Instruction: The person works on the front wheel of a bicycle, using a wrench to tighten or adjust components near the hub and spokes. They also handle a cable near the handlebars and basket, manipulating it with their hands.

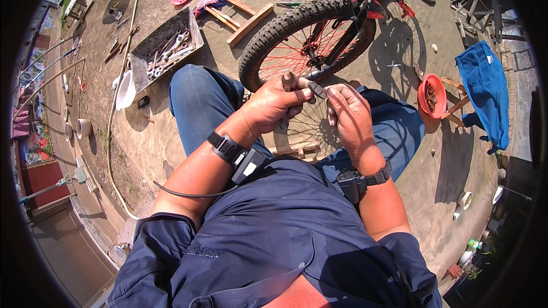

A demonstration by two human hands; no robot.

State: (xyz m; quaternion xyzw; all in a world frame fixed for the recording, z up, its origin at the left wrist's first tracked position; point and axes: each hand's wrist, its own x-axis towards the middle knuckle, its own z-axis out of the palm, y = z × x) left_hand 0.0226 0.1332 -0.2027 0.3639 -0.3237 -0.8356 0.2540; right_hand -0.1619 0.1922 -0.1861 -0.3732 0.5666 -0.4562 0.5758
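My left hand (pixel 270 104) is closed, thumb and fingers wrapped round a small dark metal piece (pixel 317 89), whose blunt end sticks out to the right. Its exact kind is too small to make out. At the end of this piece, my right hand (pixel 349 109) has its fingers curled and pressed together; whatever lies between them is hidden. Both hands are above my lap, between my bent knees in blue jeans. Just beyond them stands the front wheel (pixel 297 43) of a bicycle, with a knobbly black tyre and red spokes.
A grey metal tray (pixel 191 23) of wrenches and other tools lies to the left. Behind it is a wooden stool (pixel 249 24) on its side. Right of me stand a red bowl (pixel 422 92) with small brown parts and a blue cloth (pixel 491 88) over a wooden stool. A hose (pixel 110 131) crosses the ground.
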